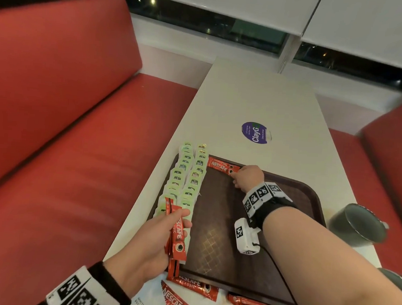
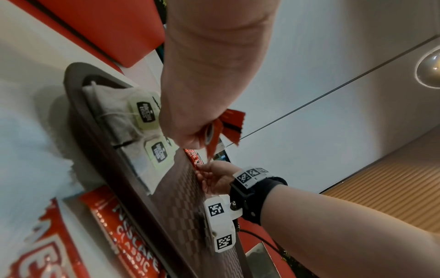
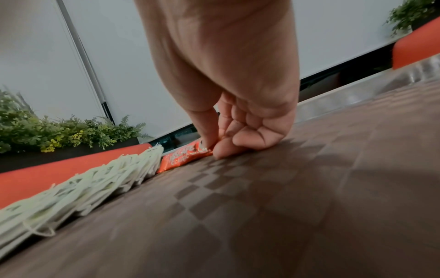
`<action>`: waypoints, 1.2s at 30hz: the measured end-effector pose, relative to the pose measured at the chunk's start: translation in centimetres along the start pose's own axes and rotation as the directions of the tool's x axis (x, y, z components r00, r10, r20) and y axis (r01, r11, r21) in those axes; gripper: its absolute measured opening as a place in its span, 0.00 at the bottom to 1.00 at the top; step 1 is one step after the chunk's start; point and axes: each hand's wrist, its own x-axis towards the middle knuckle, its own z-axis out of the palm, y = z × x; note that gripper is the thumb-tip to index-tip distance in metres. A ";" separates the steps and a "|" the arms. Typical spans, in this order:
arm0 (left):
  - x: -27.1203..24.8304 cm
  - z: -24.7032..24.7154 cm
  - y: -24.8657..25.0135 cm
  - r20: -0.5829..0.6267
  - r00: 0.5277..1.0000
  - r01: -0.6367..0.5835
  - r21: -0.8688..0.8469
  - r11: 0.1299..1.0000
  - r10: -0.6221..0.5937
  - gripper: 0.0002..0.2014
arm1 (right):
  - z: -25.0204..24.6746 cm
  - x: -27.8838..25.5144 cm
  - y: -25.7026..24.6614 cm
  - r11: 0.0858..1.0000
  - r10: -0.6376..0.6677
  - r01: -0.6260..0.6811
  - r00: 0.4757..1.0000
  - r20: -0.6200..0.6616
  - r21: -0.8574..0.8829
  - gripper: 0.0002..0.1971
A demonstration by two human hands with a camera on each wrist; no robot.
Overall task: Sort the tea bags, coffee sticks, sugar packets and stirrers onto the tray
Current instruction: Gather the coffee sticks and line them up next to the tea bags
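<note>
Loose sticks (image 1: 185, 301): they lie on the table at the tray's near edge, jumbled and pointing several ways, mixed with white sugar packets (image 1: 140, 303); this looks like your supply pile, not yet sorted.

Left hand (image 1: 146, 246): you clench a bundle of sticks (image 1: 177, 238) between thumb and fingers, over the tray's near-left corner. Their long axis runs roughly toward and away from you, the ends fanning out below your palm. I judge you hold them there as a magazine, so the other hand can draw one at a time.

Tray (image 1: 299, 195): brown, checker-textured, most of its floor bare to the right of the tea bags.

Tea bags (image 1: 186, 175): two overlapping rows along the tray's left side, running near to far, so the sticks take the next lane.

Right hand (image 1: 246, 177): your fingertips (image 3: 221, 150) pinch the right end of one stick, with the hand's outer edge apparently down on the tray floor.

Placed stick (image 1: 220, 166): it lies flat at the tray's far-left corner, long axis across the tray, left end just beside the tea bags, printed side up. Laid crosswise like that, it likely starts a row to be filled back toward you.
</note>
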 end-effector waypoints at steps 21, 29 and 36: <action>0.8 0.0 0.5 0.090 0.993 -0.074 -0.019 0.997 0.076 0.20 | -2.7 -16.3 -1.4 0.866 -0.428 0.320 0.872 0.237 0.384 0.12; 0.2 1.3 0.2 0.112 0.982 -0.144 -0.079 0.986 0.152 0.18 | 0.5 -21.6 0.7 0.792 -0.406 0.203 0.879 0.249 0.575 0.06; -0.1 0.7 0.1 0.049 0.984 -0.167 -0.053 0.984 0.170 0.11 | -0.4 -21.0 2.0 0.688 -0.248 0.076 0.959 0.135 0.722 0.06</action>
